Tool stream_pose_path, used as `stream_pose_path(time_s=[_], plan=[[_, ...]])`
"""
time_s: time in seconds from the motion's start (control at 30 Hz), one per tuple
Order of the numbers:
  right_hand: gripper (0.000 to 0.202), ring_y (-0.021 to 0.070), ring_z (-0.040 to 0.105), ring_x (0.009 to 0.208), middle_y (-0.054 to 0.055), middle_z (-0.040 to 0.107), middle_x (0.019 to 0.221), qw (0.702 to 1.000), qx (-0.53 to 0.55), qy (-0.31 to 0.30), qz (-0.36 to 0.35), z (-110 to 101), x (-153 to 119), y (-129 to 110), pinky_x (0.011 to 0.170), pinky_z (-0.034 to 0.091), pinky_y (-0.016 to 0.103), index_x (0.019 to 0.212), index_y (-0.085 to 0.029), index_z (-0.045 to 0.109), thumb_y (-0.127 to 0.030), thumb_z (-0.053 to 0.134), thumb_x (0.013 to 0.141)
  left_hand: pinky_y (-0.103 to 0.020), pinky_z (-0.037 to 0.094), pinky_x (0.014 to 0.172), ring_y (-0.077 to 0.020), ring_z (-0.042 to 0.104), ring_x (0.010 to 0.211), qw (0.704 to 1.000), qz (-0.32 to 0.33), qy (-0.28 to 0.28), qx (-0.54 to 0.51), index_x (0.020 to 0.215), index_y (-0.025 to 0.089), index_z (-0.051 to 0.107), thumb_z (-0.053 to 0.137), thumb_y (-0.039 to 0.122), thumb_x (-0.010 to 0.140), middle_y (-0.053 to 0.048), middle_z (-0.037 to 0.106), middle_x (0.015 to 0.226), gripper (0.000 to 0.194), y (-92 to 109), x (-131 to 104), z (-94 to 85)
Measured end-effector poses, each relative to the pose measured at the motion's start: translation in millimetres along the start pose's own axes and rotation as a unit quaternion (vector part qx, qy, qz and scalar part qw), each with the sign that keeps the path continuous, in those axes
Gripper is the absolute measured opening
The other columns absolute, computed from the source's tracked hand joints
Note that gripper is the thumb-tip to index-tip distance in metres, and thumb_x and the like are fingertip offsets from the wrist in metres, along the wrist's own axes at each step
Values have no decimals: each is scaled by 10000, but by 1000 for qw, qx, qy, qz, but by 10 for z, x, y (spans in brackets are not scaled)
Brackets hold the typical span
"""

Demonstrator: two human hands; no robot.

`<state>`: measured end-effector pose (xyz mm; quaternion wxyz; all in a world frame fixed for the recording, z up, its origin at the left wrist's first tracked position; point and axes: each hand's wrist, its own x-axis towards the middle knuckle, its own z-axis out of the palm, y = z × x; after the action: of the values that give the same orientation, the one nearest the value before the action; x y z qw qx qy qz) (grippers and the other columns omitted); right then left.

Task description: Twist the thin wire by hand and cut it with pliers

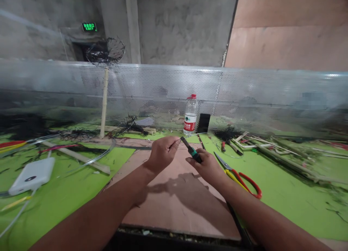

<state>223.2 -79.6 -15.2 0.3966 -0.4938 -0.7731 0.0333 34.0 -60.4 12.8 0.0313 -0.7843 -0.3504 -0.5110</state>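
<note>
My left hand (164,148) is closed in a pinch over the brown board (168,198), its fingertips at the tip of the tool in my other hand. My right hand (208,166) grips what looks like pliers (187,145), with a dark metal head and a green and black handle. The head points up and left, touching or very near the left fingertips. A thin pale wire (199,134) runs rightward from there; the left fingers hide its other end. Scissors (239,176) with red and yellow handles lie beside my right forearm.
A water bottle (190,115) and a black phone (203,123) stand before the perforated metal screen (168,84). On the left are a white power bank (32,175) and a wooden stick (78,157). Bamboo strips (282,158) lie right. A wire-topped post (104,102) rises at back left.
</note>
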Motion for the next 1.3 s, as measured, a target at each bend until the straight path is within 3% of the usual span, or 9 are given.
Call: stream_pose_path(time_s=[0.17, 0.27, 0.4, 0.63, 0.87, 0.97, 1.1, 1.2, 1.3], plan=[[156, 236, 529, 1009, 56, 619, 1027, 994, 100, 9, -36, -18, 28, 14, 887, 409, 366, 757, -226, 655, -373, 603, 761, -243, 405, 749, -152, 590, 800, 990, 32, 95, 94, 930, 177, 632, 444, 304, 881, -63, 676, 854, 232, -129, -32, 28], [212, 230, 560, 897, 65, 636, 933, 978, 204, -1, 42, -53, 37, 14, 812, 437, 371, 798, -201, 663, -401, 617, 746, -242, 419, 729, -144, 598, 769, 973, 102, 138, 153, 907, 182, 632, 487, 282, 862, -46, 680, 808, 182, -186, -41, 40], [342, 218, 586, 873, 72, 656, 937, 914, 384, 18, 132, -55, 32, 26, 813, 435, 359, 949, -170, 661, -420, 659, 717, -249, 416, 674, -131, 582, 691, 946, 191, 160, 208, 933, 193, 612, 547, 229, 825, -14, 673, 747, 131, -169, -69, 49], [275, 190, 572, 932, 51, 658, 945, 832, 534, 88, 118, 7, 42, 45, 918, 395, 364, 899, -194, 677, -408, 664, 727, -257, 410, 636, -119, 569, 679, 896, 364, 84, 240, 1005, 175, 564, 540, 176, 825, 2, 675, 766, 181, -65, -164, 64], [252, 165, 575, 846, 31, 646, 841, 764, 612, 118, 166, -23, 55, 22, 867, 435, 351, 873, -172, 668, -304, 727, 667, -263, 376, 580, -127, 552, 635, 890, 365, 38, 272, 927, 160, 595, 506, 162, 846, -8, 651, 681, 121, 28, -159, 162], [251, 161, 570, 830, 23, 642, 828, 781, 589, 139, 156, -19, 80, 62, 865, 425, 344, 850, -169, 670, -290, 742, 642, -264, 377, 600, -141, 560, 688, 905, 331, -13, 267, 955, 167, 602, 486, 181, 859, -29, 656, 741, 151, -3, -164, 221], [222, 166, 558, 841, 22, 641, 840, 841, 496, 177, 123, -34, 108, 108, 838, 411, 327, 817, -173, 667, -297, 734, 646, -257, 369, 597, -156, 562, 693, 942, 220, -93, 235, 997, 193, 609, 443, 245, 884, -37, 639, 729, 207, -37, -175, 280], [190, 179, 558, 840, 38, 641, 877, 891, 401, 186, 101, -56, 105, 130, 796, 417, 329, 782, -172, 655, -326, 698, 679, -237, 374, 595, -143, 570, 687, 968, 114, -179, 136, 1014, 202, 607, 400, 272, 897, -34, 648, 772, 248, -33, -148, 297], [188, 183, 559, 833, 50, 633, 936, 936, 302, 168, 69, -65, 91, 142, 764, 424, 327, 748, -176, 650, -359, 661, 707, -210, 389, 614, -113, 559, 659, 958, 49, -282, -13, 972, 194, 613, 388, 205, 876, -3, 627, 710, 245, -35, -107, 308]])
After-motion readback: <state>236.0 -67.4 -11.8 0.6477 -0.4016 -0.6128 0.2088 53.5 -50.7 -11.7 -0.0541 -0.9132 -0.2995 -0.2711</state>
